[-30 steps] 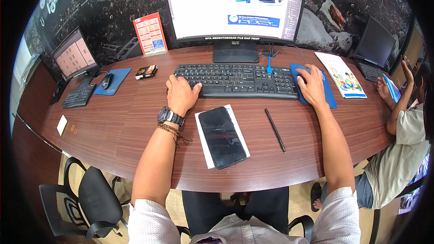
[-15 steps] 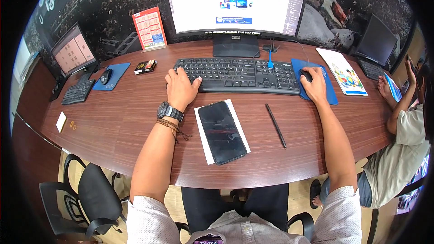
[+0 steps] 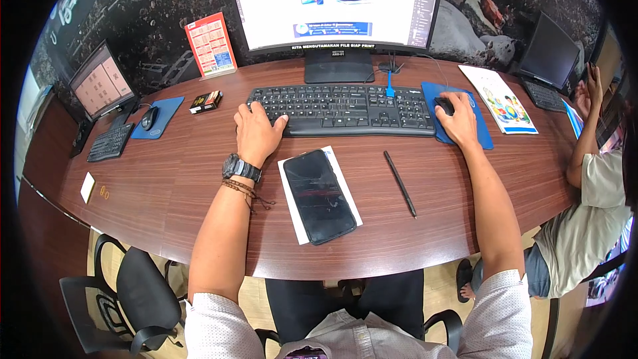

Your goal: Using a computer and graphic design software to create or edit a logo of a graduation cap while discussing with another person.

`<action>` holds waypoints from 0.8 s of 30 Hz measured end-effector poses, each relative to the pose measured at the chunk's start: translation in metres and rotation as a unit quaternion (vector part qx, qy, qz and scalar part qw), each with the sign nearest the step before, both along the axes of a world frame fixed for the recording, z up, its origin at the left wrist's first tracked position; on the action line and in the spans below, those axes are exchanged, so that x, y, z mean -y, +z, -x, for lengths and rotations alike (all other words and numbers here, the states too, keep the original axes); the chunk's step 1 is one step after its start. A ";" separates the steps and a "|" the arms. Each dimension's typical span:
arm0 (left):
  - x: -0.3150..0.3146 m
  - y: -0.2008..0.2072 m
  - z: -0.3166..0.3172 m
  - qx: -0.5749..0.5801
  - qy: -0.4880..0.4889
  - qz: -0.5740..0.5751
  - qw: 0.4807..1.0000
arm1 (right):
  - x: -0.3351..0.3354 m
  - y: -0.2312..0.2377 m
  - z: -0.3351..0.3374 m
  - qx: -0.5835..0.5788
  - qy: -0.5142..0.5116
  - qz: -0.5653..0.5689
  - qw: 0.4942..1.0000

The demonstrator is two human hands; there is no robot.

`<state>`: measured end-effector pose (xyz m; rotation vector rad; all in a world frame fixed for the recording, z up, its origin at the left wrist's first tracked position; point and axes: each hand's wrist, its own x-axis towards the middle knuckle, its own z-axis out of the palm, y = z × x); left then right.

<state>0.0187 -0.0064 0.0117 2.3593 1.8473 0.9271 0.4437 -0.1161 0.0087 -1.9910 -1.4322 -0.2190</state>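
My left hand [image 3: 258, 134] rests at the left end of a black keyboard [image 3: 345, 121], its fingers spread over the keys and the thumb out to the right. On a blue mouse pad [image 3: 483, 134], my right hand [image 3: 458, 121] is curled over a black mouse [image 3: 444, 104]. A large monitor [image 3: 332, 23] behind the keyboard displays a page with blue device pictures in an editing window. A black smartphone [image 3: 320, 196] lies on a white sheet [image 3: 292, 216] between my forearms. To its right lies a slim black stylus-like pen [image 3: 400, 185].
A booklet [image 3: 498, 100] lies right of the mouse pad. Farther right, another person's hands [image 3: 588, 93] are raised near a second monitor [image 3: 550, 52]. At left are a small box [image 3: 206, 102], a red calendar [image 3: 211, 46], another keyboard [image 3: 110, 142] and an office chair [image 3: 143, 292].
The page on the monitor appears larger and shifted upward. My whole view has turned slightly, while my hands keep their places on keyboard and mouse. The other person's hands have come closer together.
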 end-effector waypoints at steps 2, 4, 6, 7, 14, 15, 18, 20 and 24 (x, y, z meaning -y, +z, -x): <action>0.000 0.000 -0.001 0.000 -0.002 -0.001 1.000 | 0.000 -0.002 -0.003 -0.009 0.010 -0.011 1.000; 0.000 0.000 -0.001 0.000 -0.002 -0.001 1.000 | 0.000 -0.002 -0.003 -0.003 0.005 -0.008 1.000; 0.001 -0.001 -0.001 0.000 -0.001 -0.002 1.000 | 0.001 0.001 -0.001 0.003 0.001 -0.005 1.000; 0.001 -0.001 0.000 0.000 -0.002 -0.003 1.000 | 0.000 0.002 0.001 0.001 -0.007 -0.001 1.000; -0.001 -0.008 -0.002 0.003 -0.004 -0.029 1.000 | 0.001 0.001 0.003 -0.019 -0.028 -0.008 0.999; -0.001 -0.009 -0.001 0.007 -0.006 -0.033 0.999 | 0.001 0.002 0.005 -0.018 -0.026 -0.010 0.999; -0.002 -0.012 0.001 0.012 -0.019 -0.036 0.999 | 0.000 0.001 0.006 -0.025 -0.026 -0.012 0.999; -0.003 -0.015 0.000 0.024 -0.035 -0.043 0.998 | 0.002 -0.005 0.002 -0.028 -0.001 -0.040 0.999; -0.004 -0.017 0.000 -0.002 -0.024 -0.033 0.999 | -0.003 -0.008 -0.004 -0.003 0.022 -0.028 0.999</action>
